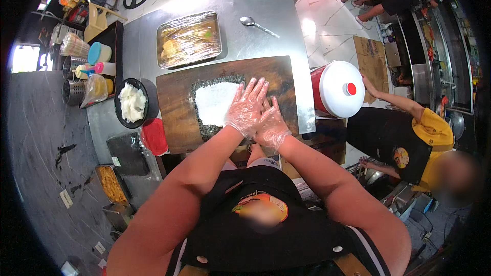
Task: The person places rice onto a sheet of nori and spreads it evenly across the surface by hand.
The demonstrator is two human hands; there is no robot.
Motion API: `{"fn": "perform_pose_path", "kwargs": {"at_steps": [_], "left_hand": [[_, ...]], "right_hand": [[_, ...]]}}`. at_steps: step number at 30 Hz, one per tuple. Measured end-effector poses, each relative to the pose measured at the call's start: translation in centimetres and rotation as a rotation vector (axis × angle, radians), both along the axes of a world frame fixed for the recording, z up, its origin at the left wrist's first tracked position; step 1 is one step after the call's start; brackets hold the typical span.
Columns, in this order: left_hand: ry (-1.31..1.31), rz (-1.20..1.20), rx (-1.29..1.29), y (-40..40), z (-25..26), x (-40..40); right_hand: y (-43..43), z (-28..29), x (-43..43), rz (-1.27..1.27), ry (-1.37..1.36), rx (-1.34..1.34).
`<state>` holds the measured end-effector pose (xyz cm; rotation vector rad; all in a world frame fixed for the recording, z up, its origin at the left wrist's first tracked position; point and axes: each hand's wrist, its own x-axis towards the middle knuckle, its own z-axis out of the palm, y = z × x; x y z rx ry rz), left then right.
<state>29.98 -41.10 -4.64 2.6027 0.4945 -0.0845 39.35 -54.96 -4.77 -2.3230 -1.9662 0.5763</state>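
A dark nori sheet [210, 133] lies on a wooden cutting board [174, 122], with a flat white layer of what looks like rice [215, 101] over its middle. My left hand [246, 109], in a clear plastic glove, rests flat across the right edge of the white layer and the sheet, its fingers pointing away from me. Beside it, touching at the thumb side, is my gloved right hand [273, 124] over the board, just right of the sheet. Neither hand grips anything. The sheet's right part is hidden under them.
A black bowl of white food [132, 101] stands left, near a red lid-like item [154, 137]. Beyond the board are a film-covered metal tray [189, 39] and a spoon [259, 27]. Right is a white-lidded red container [341, 89]; a co-worker [399, 142] stands beside it.
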Motion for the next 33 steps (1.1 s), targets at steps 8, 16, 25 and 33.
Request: {"fn": "perform_pose_path", "kwargs": {"at_steps": [8,16,25,33], "left_hand": [[-0.607,0.379,-0.599,-0.6,-1.1,-2.1],[-0.038,0.043,0.057,4.3,1.0,-9.9],[0.136,-0.205,0.116,4.1,1.3,-8.9],[0.173,-0.338,0.136,4.7,2.4,-9.2]], "right_hand": [[0.1,-0.5,-0.5,-0.115,0.037,0.124],[0.2,-0.5,-2.4,-0.229,0.038,0.101],[0.9,0.2,-2.4,-0.156,-0.016,-0.020],[0.8,0.4,-1.2,-0.125,0.036,0.001]]}}
